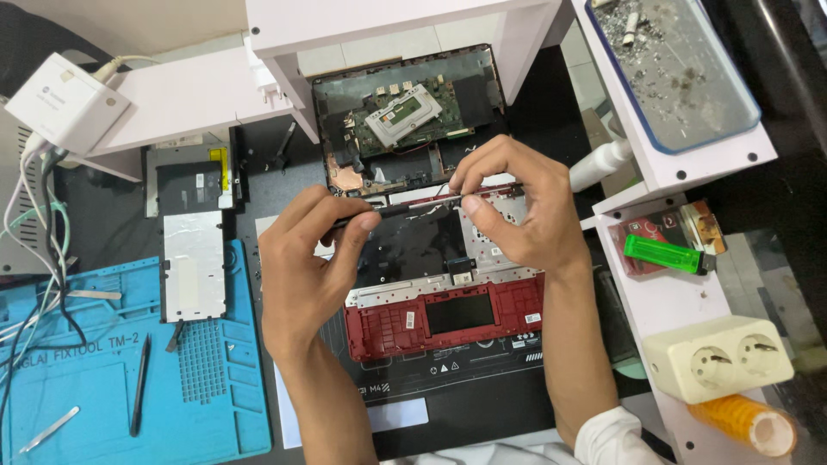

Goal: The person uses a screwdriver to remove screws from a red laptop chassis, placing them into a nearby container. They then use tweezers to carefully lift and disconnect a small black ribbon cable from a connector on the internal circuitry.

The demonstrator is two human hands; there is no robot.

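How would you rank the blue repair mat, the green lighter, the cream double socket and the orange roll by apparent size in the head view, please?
1. blue repair mat, by far the largest, though partly cut off.
2. cream double socket.
3. orange roll and green lighter: these look alike, and the roll is cropped, so I would not rank them.

This is an electronics repair bench: an opened laptop (431,215) with bare circuit board lies mid-frame, a blue repair mat (129,370) with tweezers (52,429) sits lower left, cables (39,232) trail at left.
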